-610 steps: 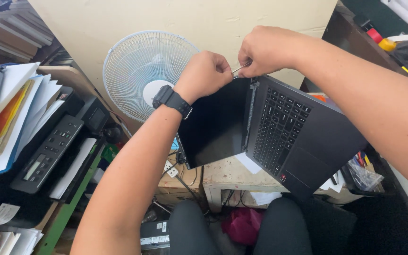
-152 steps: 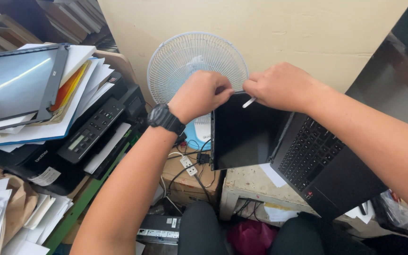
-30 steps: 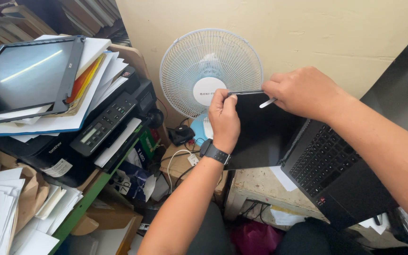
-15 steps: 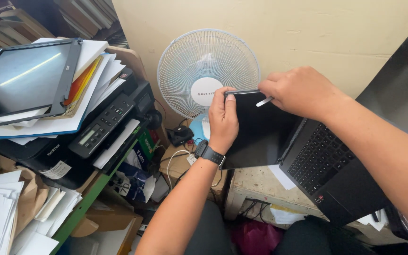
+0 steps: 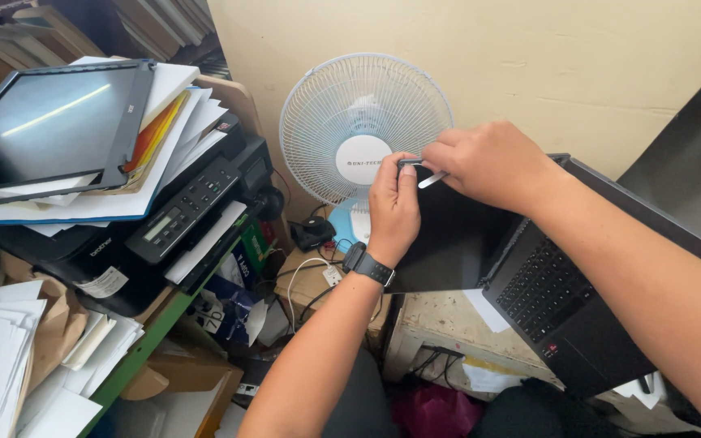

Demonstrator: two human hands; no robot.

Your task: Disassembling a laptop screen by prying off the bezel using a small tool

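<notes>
An open black laptop (image 5: 553, 292) lies on a worn wooden table, its dark screen panel (image 5: 456, 243) turned toward the wall. My left hand (image 5: 393, 209), with a black watch on the wrist, grips the top corner of the screen panel. My right hand (image 5: 492, 165) sits just right of it at the same top edge, fingers pinched on a small white tool (image 5: 430, 179) whose tip touches the bezel. The laptop keyboard shows below my right forearm.
A white table fan (image 5: 364, 134) stands against the beige wall behind the laptop. At left, a black printer (image 5: 176, 223) carries stacked papers and a loose screen panel (image 5: 46, 126). Cables, a power strip and loose papers lie below.
My left hand has slid slightly up to the screen's top corner, closer to my right hand. The right hand stays at the top edge with the white tool.
</notes>
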